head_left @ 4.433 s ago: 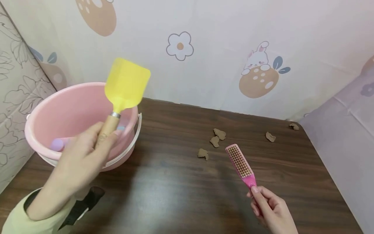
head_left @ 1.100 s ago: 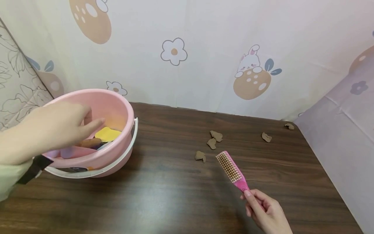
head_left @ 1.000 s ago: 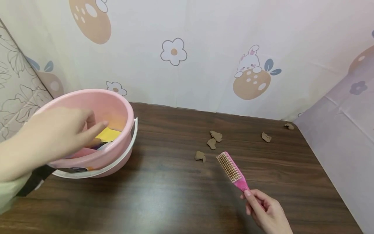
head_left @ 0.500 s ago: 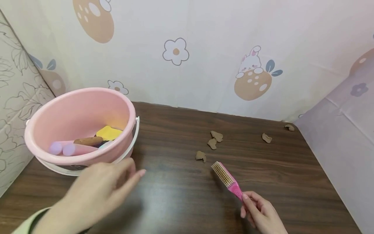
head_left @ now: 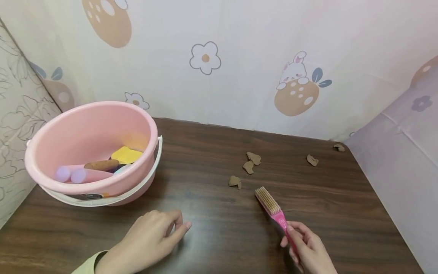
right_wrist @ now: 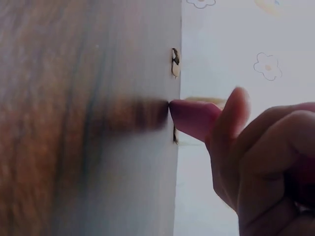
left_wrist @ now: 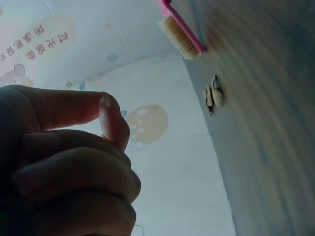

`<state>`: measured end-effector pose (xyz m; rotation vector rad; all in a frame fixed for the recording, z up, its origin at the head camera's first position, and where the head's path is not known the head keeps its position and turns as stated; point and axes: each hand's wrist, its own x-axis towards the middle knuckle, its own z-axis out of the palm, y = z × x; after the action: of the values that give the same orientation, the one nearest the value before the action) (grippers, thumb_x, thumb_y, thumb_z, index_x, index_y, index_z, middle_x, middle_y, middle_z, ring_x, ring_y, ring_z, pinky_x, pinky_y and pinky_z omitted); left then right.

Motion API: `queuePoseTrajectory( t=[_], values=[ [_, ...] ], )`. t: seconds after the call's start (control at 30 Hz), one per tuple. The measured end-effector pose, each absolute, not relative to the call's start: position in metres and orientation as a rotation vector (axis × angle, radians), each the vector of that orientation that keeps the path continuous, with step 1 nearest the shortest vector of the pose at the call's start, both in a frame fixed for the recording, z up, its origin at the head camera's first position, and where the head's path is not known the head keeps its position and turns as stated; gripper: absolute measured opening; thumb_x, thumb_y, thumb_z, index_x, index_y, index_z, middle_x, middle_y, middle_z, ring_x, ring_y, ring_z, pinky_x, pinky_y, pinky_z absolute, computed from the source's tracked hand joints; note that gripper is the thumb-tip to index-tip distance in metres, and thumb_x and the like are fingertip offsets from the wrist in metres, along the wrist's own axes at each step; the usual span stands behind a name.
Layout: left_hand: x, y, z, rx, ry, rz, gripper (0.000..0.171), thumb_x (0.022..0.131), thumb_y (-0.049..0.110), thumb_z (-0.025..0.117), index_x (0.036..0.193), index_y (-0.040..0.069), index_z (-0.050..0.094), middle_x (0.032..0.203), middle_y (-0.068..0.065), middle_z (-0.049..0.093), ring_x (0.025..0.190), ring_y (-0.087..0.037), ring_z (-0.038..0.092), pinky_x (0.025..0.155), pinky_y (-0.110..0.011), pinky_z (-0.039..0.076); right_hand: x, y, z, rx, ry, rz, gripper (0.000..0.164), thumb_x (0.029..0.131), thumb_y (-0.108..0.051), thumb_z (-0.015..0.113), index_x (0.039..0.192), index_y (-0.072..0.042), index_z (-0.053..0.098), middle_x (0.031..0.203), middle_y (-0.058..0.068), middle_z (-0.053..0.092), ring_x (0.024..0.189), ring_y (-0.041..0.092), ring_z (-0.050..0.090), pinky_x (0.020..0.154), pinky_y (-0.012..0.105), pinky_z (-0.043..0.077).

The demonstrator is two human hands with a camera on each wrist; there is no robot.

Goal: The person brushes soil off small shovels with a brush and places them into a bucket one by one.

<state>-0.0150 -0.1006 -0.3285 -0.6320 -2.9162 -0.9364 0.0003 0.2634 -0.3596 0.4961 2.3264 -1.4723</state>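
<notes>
Pinched by its handle in my right hand (head_left: 308,243) is a pink brush (head_left: 270,203) with pale bristles. Its bristle side faces up and left in the head view, and its head lies close to several brown flakes (head_left: 235,182). From the right wrist, the brush (right_wrist: 194,118) is seen edge-on, low by the tabletop. My left hand (head_left: 147,239) hangs loosely curled over the table near the front, holding nothing. In the left wrist view its fingers (left_wrist: 81,172) are bent, with the thumb close to the index finger. The brush (left_wrist: 182,37) shows beyond it.
A pink bucket (head_left: 92,186) with a white handle stands at the left. Inside lie a yellow blade (head_left: 126,155), a brown handle (head_left: 102,165) and pink sticks with purple ends (head_left: 90,176). More flakes (head_left: 312,160) lie toward the back right. A patterned cloth (head_left: 239,87) hangs behind the table (head_left: 205,152).
A yellow spatula that my left hand held is now in the bucket. That hand has left the bucket and moved right and toward the front. The brush has shifted slightly and tilted.
</notes>
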Motion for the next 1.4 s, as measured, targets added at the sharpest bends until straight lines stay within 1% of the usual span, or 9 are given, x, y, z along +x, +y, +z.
queuePoseTrajectory(
  t=[0.13, 0.23, 0.4, 0.57, 0.67, 0.77, 0.93, 1.17, 1.4],
  values=[
    [-0.015, -0.099, -0.331, -0.623, -2.932, -0.968, 0.034, 0.093, 0.041, 0.058, 0.063, 0.029, 0.045, 0.049, 0.020, 0.027, 0.047, 0.005, 0.029, 0.047, -0.017, 0.025, 0.000, 0.261, -0.362, 0.474, 2.397, -1.430, 0.042, 0.101, -0.024, 0.048, 0.134, -0.001, 0.038, 0.087, 0.007, 0.062, 0.048, 0.011, 0.047, 0.040, 0.026, 0.042],
    [-0.015, -0.099, -0.333, -0.614, -2.942, -0.990, 0.034, 0.093, 0.041, 0.059, 0.063, 0.030, 0.046, 0.048, 0.020, 0.028, 0.046, 0.005, 0.030, 0.046, -0.017, 0.025, 0.001, 0.255, -0.363, 0.423, 2.446, -1.362, 0.045, 0.098, -0.021, 0.054, 0.135, -0.002, 0.038, 0.082, 0.008, 0.060, 0.050, 0.013, 0.050, 0.044, 0.026, 0.045],
    [-0.017, -0.100, -0.336, -0.621, -2.948, -1.010, 0.033, 0.093, 0.040, 0.059, 0.064, 0.029, 0.047, 0.049, 0.019, 0.029, 0.047, 0.005, 0.030, 0.045, -0.017, 0.025, 0.005, 0.244, -0.365, 0.337, 2.542, -1.218, 0.056, 0.090, -0.025, 0.065, 0.137, -0.008, 0.039, 0.086, 0.008, 0.061, 0.056, 0.012, 0.054, 0.051, 0.026, 0.048],
    [-0.020, -0.099, -0.338, -0.639, -2.961, -1.010, 0.033, 0.093, 0.040, 0.059, 0.064, 0.029, 0.048, 0.048, 0.019, 0.028, 0.046, 0.004, 0.029, 0.045, -0.018, 0.025, 0.007, 0.237, -0.363, 0.246, 2.647, -1.065, 0.065, 0.086, -0.034, 0.069, 0.139, -0.008, 0.041, 0.113, 0.008, 0.061, 0.086, 0.012, 0.061, 0.069, 0.027, 0.050],
    [-0.022, -0.098, -0.338, -0.651, -2.957, -1.006, 0.033, 0.093, 0.039, 0.059, 0.064, 0.028, 0.048, 0.048, 0.018, 0.027, 0.045, 0.004, 0.029, 0.044, -0.018, 0.024, 0.008, 0.234, -0.362, 0.195, 2.698, -0.994, 0.069, 0.086, -0.039, 0.069, 0.140, -0.007, 0.041, 0.123, 0.007, 0.058, 0.104, 0.016, 0.059, 0.078, 0.031, 0.050],
    [-0.024, -0.096, -0.338, -0.667, -2.937, -1.008, 0.033, 0.093, 0.038, 0.060, 0.063, 0.028, 0.047, 0.048, 0.019, 0.027, 0.045, 0.004, 0.028, 0.044, -0.018, 0.025, 0.010, 0.233, -0.361, 0.189, 2.702, -1.017, 0.069, 0.086, -0.039, 0.069, 0.140, -0.007, 0.041, 0.125, 0.008, 0.057, 0.106, 0.019, 0.059, 0.078, 0.032, 0.051],
    [-0.027, -0.094, -0.337, -0.669, -2.924, -1.010, 0.032, 0.093, 0.038, 0.060, 0.065, 0.027, 0.048, 0.049, 0.019, 0.029, 0.045, 0.004, 0.028, 0.043, -0.018, 0.025, 0.013, 0.231, -0.362, 0.175, 2.718, -1.094, 0.064, 0.084, -0.033, 0.072, 0.137, -0.008, 0.046, 0.124, 0.007, 0.056, 0.101, 0.015, 0.059, 0.071, 0.022, 0.051],
    [-0.028, -0.094, -0.331, -0.539, -2.954, -0.992, 0.024, 0.091, 0.037, 0.062, 0.073, 0.026, 0.052, 0.049, 0.018, 0.035, 0.045, 0.003, 0.032, 0.043, -0.019, 0.027, 0.013, 0.229, -0.365, 0.039, 2.779, -1.075, 0.057, 0.083, -0.029, 0.074, 0.132, -0.009, 0.052, 0.107, 0.003, 0.058, 0.093, 0.005, 0.058, 0.069, 0.021, 0.052],
    [-0.032, -0.088, -0.326, -0.385, -2.942, -0.987, 0.020, 0.088, 0.032, 0.067, 0.077, 0.024, 0.053, 0.055, 0.017, 0.039, 0.048, 0.001, 0.035, 0.047, -0.020, 0.029, 0.006, 0.231, -0.357, 0.044, 2.745, -0.944, 0.057, 0.086, -0.037, 0.070, 0.131, -0.007, 0.052, 0.115, 0.005, 0.057, 0.100, 0.014, 0.059, 0.072, 0.023, 0.052]
  ],
)
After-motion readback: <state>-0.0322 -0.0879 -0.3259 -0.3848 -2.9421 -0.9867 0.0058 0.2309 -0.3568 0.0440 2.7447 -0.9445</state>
